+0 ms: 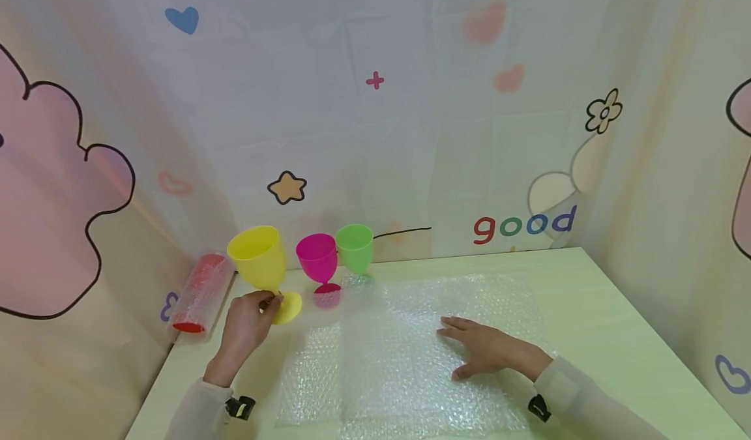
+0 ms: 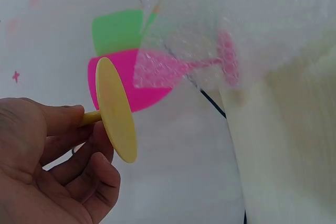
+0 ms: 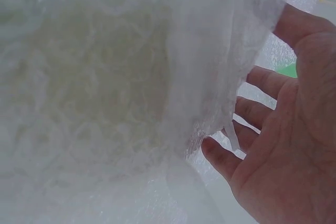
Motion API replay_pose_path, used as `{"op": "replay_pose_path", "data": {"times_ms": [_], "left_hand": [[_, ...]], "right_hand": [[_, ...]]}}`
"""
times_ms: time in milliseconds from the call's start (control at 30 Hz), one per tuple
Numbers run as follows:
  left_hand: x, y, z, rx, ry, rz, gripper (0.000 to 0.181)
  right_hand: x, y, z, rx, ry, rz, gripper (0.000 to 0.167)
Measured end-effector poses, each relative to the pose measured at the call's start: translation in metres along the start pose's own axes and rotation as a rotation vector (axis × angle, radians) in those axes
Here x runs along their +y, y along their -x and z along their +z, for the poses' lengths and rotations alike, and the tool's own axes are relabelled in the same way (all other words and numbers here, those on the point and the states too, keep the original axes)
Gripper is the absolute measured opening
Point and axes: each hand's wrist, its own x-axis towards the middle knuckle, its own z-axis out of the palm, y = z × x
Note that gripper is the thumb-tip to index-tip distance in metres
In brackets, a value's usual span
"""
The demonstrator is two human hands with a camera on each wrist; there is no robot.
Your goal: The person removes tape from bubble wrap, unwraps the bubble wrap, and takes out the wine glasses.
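Note:
With thumb and fingers, my left hand (image 1: 249,322) pinches the stem of a yellow plastic goblet (image 1: 258,261), which leans a little to the left. In the left wrist view the goblet's round foot (image 2: 115,109) faces the camera, and its bowl is out of sight. My right hand (image 1: 489,350) has its fingers spread over a sheet of bubble wrap (image 1: 405,349). The right wrist view shows bubble wrap (image 3: 105,77) hanging close to the fingertips; whether they touch it I cannot tell.
A magenta goblet (image 1: 318,257) and a green goblet (image 1: 354,248) stand at the back, partly behind bubble wrap. At the left edge lies a red item wrapped in bubble wrap (image 1: 202,291). A printed curtain (image 1: 375,133) rises behind the pale table (image 1: 598,336).

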Motion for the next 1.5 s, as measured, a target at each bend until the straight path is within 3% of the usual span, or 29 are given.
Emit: {"op": "replay_pose_path", "data": {"times_ms": [367, 567, 1000, 1500], "left_hand": [[-0.028, -0.004, 0.007, -0.055, -0.022, -0.099, 0.018], [-0.042, -0.008, 0.021, -0.078, -0.001, -0.148, 0.018], [-0.073, -0.015, 0.051, -0.082, 0.016, -0.187, 0.019], [-0.078, -0.022, 0.071, -0.126, 0.075, -0.255, 0.021]], "right_hand": [[0.003, -0.001, 0.002, 0.000, 0.009, -0.002, 0.090], [0.003, 0.000, 0.001, 0.002, -0.007, -0.006, 0.090], [0.007, -0.001, 0.004, 0.004, -0.014, -0.009, 0.090], [0.005, 0.000, 0.003, 0.015, -0.021, -0.021, 0.090]]}}
